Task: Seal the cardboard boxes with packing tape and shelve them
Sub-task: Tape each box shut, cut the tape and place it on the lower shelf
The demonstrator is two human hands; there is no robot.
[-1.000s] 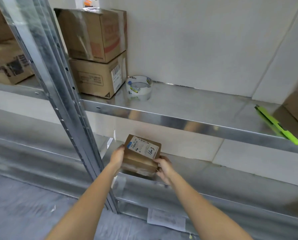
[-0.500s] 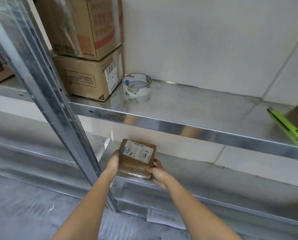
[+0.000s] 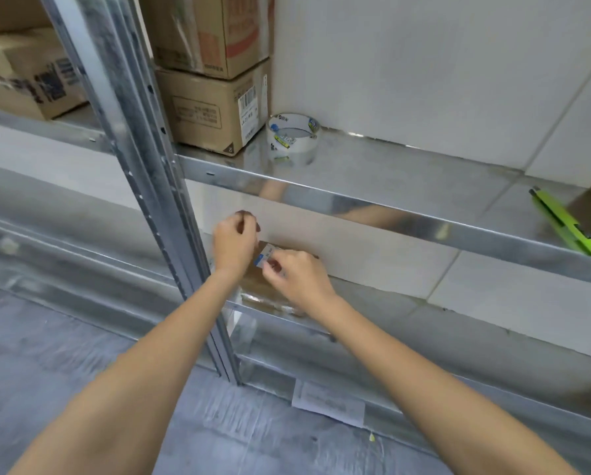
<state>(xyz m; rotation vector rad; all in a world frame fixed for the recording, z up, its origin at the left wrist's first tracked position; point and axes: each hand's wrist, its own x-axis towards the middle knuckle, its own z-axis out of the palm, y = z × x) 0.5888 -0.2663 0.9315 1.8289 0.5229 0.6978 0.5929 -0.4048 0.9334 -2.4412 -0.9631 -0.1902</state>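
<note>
1. The small box (image 3: 264, 291) sits on the lower shelf (image 3: 407, 323) at centre frame, close to the shelf's front edge and just right of the upright post (image 3: 143, 138).
2. Its brown top is glossy, and a white label with a blue corner shows between the two hands.
3. The left hand (image 3: 234, 243) is above the box's left end, fingers curled loosely inward. It seems to hold nothing, and whether it touches the box cannot be told.
4. The right hand (image 3: 295, 274) lies over the box's right part, fingers bent, thumb and forefinger close together at the label's edge. Whether they pinch the box or only rest on it cannot be told.
5. Both forearms reach in from the bottom of the frame, the left one crossing in front of the post.
6. On the upper shelf (image 3: 390, 176), at upper centre, stands a roll of clear tape (image 3: 292, 137) on its flat side, just beside two stacked boxes (image 3: 215, 97).
7. The stack stands against the white wall (image 3: 424, 63), with the lower carton showing a barcode label on its right face.
8. At the right edge of the frame a green knife (image 3: 568, 228) lies on the upper shelf, well apart from the tape.
9. More cartons (image 3: 23, 77) sit at upper left, beyond the post.
10. A white paper slip (image 3: 328, 402) hangs on the rack's bottom rail at lower centre, above the grey floor (image 3: 64, 365).
</note>
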